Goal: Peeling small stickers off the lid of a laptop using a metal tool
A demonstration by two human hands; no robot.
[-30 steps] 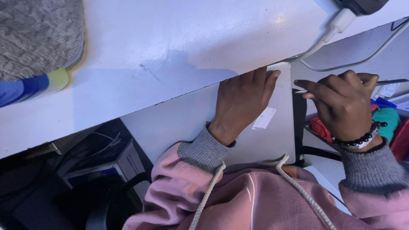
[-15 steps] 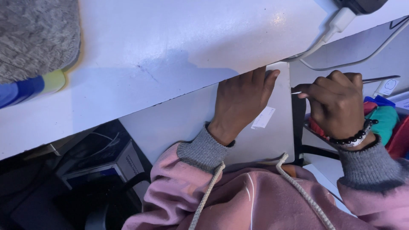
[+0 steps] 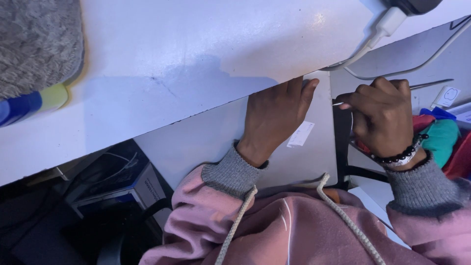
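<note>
I see a white desk (image 3: 196,59) as landmark. Grey fuzzy mat (image 3: 34,44) on its far-left end, white charger cable (image 3: 378,32) trailing off its right end. Dark box (image 3: 117,184) below its front edge. Teal cloth (image 3: 441,140) lower right.

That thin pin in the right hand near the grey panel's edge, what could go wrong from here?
1. The thin pin is pinched only at the right hand's fingertips; it could slip and drop into the dark gap beside the grey panel.
2. The left hand lies flat on the panel, fingertips close to the pin's tip; a slip could prick them.
3. The white cable hangs over the desk edge nearby and could snag.
</note>
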